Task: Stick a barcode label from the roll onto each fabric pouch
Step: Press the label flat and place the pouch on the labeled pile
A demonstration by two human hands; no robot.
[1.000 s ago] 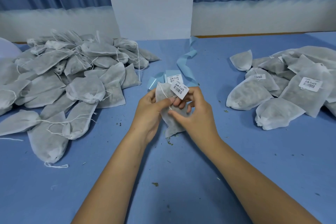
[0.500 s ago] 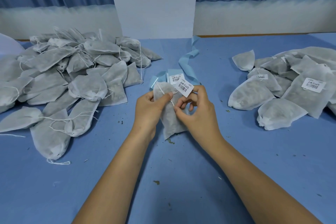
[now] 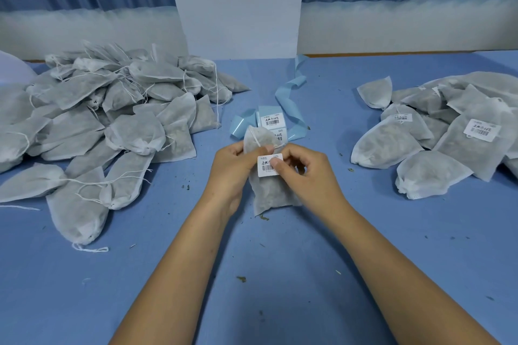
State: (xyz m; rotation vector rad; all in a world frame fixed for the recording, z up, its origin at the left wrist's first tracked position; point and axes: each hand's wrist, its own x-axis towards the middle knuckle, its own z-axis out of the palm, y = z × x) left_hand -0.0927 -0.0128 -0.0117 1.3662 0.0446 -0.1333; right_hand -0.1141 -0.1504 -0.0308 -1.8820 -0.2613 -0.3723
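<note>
At the table's middle I hold one grey fabric pouch (image 3: 269, 190) upright between both hands. My left hand (image 3: 231, 173) grips its left side, thumb across the front. A white barcode label (image 3: 268, 166) lies flat on the pouch's front, and my right hand (image 3: 305, 173) presses its right edge with the thumb, the other fingers curled behind. Just beyond the pouch lies the label roll (image 3: 270, 120), a light blue backing strip with white barcode labels on it.
A big heap of unlabelled drawstring pouches (image 3: 106, 126) fills the left side of the blue table (image 3: 252, 274). Labelled pouches (image 3: 448, 131) are piled at the right. Blue backing tape (image 3: 291, 92) trails toward a white panel at the back. Small crumbs dot the cloth.
The label, held raised at the pouch's top by my right fingers, has come down flat onto the pouch's front. Both hands and the pouch stayed in the same spot.
</note>
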